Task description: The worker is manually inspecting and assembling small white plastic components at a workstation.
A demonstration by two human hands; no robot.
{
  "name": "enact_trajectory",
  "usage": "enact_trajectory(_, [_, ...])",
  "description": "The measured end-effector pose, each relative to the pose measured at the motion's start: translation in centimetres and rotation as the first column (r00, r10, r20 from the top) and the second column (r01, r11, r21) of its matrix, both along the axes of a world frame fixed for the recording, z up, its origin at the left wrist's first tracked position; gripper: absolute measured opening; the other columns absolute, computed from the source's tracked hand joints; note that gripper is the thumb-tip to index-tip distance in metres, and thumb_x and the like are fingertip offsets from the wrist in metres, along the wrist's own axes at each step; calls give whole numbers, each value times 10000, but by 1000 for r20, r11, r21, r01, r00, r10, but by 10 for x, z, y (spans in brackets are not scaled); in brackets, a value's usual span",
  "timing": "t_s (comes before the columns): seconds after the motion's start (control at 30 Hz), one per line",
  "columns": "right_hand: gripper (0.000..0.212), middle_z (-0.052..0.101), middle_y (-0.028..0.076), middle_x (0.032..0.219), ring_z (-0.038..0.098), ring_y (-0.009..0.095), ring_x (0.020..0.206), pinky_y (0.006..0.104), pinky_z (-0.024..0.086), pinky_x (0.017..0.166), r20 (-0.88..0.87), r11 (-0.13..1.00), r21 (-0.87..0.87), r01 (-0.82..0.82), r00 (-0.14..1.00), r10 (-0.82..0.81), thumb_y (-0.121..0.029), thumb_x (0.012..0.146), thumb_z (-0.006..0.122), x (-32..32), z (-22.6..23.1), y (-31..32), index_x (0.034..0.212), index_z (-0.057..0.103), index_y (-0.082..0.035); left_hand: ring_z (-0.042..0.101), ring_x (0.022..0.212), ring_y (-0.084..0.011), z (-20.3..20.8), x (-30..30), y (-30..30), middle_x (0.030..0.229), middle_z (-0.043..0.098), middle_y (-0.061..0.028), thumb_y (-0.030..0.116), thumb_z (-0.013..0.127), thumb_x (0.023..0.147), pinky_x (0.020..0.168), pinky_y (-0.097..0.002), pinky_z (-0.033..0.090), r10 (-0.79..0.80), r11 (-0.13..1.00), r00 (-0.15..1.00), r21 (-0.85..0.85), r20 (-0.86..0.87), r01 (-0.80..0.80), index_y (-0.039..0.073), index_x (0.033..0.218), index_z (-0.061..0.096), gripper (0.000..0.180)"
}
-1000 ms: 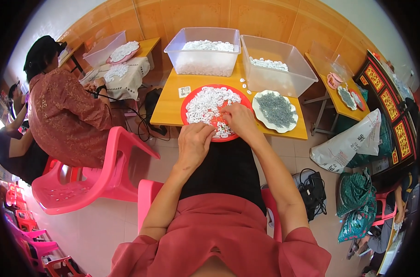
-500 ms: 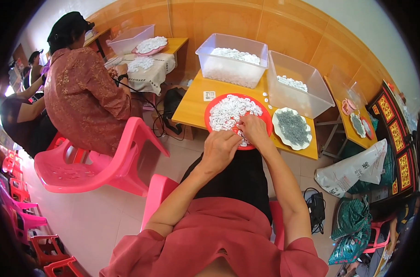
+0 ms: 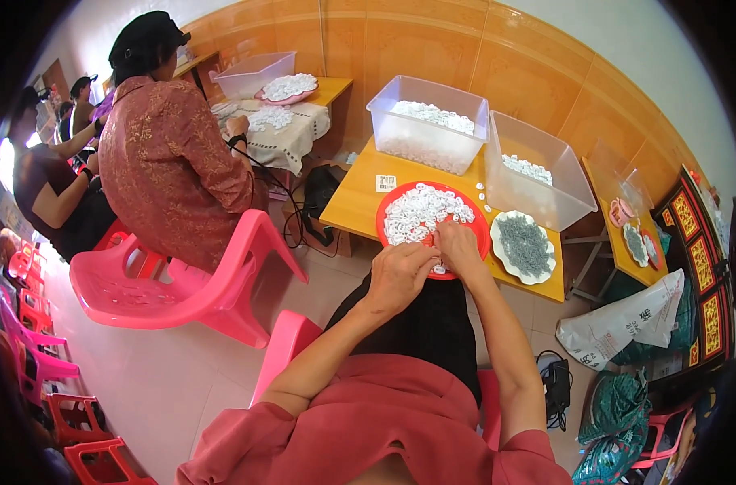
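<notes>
Both of my hands work over the near edge of a round red tray [image 3: 483, 234], which bears a heap of small white ring-like plastic pieces [image 3: 425, 210]. Close to the rim, my left hand [image 3: 400, 276] has its fingers drawn together in a pinch. My right hand [image 3: 458, 245] meets it from the right, fingertips bent down and pressed together. Whatever lies between the fingertips is hidden or too small to name. Beside the tray on the right stands a white scalloped plate [image 3: 504, 262] filled with small grey pieces [image 3: 526, 245].
Two translucent bins, a left one [image 3: 420, 149] and a right one [image 3: 538, 194], hold more white pieces on the yellow table [image 3: 348, 202]. A small printed card [image 3: 386, 183] lies there. A co-worker [image 3: 170, 162] sits at the left near a pink chair [image 3: 174, 299]. Bags [image 3: 619, 323] stand right.
My hands have come closer together at the tray's near edge. The whole view has shifted, so the table and tray appear slightly lower and farther right.
</notes>
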State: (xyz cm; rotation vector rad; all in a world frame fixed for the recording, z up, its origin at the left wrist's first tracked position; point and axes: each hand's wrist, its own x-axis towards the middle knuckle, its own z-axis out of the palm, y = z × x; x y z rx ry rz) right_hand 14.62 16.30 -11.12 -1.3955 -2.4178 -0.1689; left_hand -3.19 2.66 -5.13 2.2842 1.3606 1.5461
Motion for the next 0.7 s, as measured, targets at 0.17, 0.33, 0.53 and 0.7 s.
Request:
enact_trajectory(0.17, [251, 734, 197, 830, 723, 311, 731, 427, 532, 633, -646, 945, -288, -156, 760, -71, -217, 931, 663, -4, 43, -35, 921, 741, 21, 698, 728, -146, -1, 0, 9, 921, 736, -96, 122, 783, 906, 660, -288, 553, 93, 928, 856, -356, 509, 111, 19, 1237, 715, 354])
enact_trajectory(0.33, [251, 739, 63, 837, 656, 111, 741, 317, 513, 654, -842, 786, -484, -384, 449, -298, -213, 981, 681, -8, 44, -79, 998, 754, 27, 673, 770, -86, -26, 5, 23, 979, 734, -58, 84, 733, 965, 698, -217, 534, 94, 792, 572, -410, 815, 453, -18, 1241, 721, 295])
enact_trajectory(0.53, [204, 699, -31, 862, 584, 27, 765, 190, 455, 656, -886, 663, -460, -590, 260, -383, -193, 1025, 673, 8, 52, -89, 1032, 774, -16, 650, 735, -64, -24, 11, 16, 912, 745, -42, 109, 713, 986, 659, -193, 501, 57, 741, 520, -385, 852, 550, 17, 1226, 737, 257])
enact_trajectory(0.7, [196, 767, 150, 863, 739, 270, 781, 398, 565, 708, -446, 965, -251, 75, 876, -184, -219, 867, 782, 63, 74, -49, 898, 787, -26, 616, 641, -72, -18, 1, 3, 907, 753, -55, 147, 719, 991, 590, -189, 465, 104, 700, 414, -362, 904, 615, 11, 1185, 741, 238])
